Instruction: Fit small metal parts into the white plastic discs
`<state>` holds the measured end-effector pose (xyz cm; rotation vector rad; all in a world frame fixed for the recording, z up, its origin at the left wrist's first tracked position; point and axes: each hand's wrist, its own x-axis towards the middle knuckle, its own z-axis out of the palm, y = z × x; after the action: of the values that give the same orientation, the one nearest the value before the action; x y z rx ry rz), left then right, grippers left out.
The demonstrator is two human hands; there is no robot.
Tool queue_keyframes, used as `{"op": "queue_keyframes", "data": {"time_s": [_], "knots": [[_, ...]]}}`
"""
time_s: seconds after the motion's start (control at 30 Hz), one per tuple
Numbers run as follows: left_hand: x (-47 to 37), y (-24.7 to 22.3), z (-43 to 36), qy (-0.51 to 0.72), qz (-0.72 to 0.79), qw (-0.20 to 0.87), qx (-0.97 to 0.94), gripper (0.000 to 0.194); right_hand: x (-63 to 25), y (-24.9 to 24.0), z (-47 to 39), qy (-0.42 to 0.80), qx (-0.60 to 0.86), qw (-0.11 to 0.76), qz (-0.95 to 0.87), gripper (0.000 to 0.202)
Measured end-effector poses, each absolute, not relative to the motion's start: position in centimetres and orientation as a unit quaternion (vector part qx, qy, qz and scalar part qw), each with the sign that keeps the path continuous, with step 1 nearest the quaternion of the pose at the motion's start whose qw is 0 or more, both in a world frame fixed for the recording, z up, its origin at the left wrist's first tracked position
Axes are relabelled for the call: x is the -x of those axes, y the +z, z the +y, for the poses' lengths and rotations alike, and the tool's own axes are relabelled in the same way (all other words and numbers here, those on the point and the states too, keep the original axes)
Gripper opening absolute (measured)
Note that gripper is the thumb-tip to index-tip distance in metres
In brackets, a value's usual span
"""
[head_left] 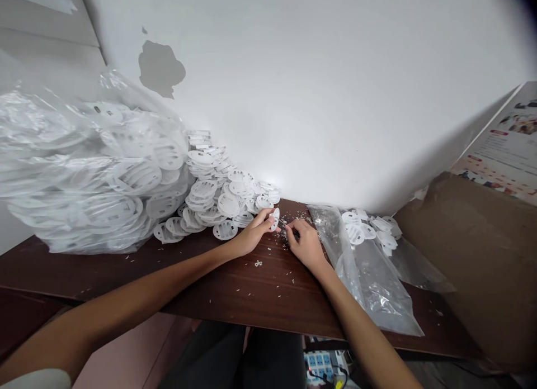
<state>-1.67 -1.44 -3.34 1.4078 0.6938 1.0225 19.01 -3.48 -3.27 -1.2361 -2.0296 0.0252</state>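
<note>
My left hand (250, 238) pinches a white slotted plastic disc (276, 218) by its edge, tilted up above the table. Close on its right, my right hand (308, 245) has its fingers closed round something thin and dark, too small to make out, that points toward the disc. Tiny white scraps lie scattered beneath and between both hands. Left of my left hand rises a heap of similar white discs (229, 203), some lying flat at its front edge.
A big clear bag (96, 176) full of white discs stands at the left. On the right, an opened plastic bag (377, 283) lies flat with several discs (356, 228) on it. A cardboard box (474, 255) stands beyond. The brown table (251, 299) meets a white wall; a power strip (319, 364) lies below.
</note>
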Motion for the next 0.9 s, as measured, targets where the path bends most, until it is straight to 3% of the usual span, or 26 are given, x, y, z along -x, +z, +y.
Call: {"op": "queue_keyframes", "data": {"time_s": [0.27,0.37,0.53,0.67,0.8,0.9], "knots": [[1.7,-3.0,-1.3,0.449,0.310,0.559,-0.624,0.050,-19.5,-2.4,-3.6,0.027,0.502,0.352,-0.790,0.021],[1.8,-2.6,-1.5,0.467,0.349,0.501,-0.639,0.053,-20.0,-1.8,-3.7,0.065,0.512,0.388,-0.764,0.024],[2.2,-2.1,-2.5,0.468,0.311,0.381,-0.734,0.078,-19.7,-1.4,-3.5,0.311,0.484,0.550,-0.605,0.033],[2.3,-1.7,-3.4,0.462,0.264,0.341,-0.775,0.081,-19.3,-1.5,-3.6,0.478,0.433,0.527,-0.553,0.035],[2.3,-1.3,-3.5,0.501,0.252,0.377,-0.737,0.089,-19.2,-1.3,-3.8,0.580,0.369,0.518,-0.509,0.030],[1.7,-1.3,-3.3,0.511,0.244,0.517,-0.643,0.079,-19.0,-1.1,-4.1,0.613,0.343,0.528,-0.477,0.033]]}}
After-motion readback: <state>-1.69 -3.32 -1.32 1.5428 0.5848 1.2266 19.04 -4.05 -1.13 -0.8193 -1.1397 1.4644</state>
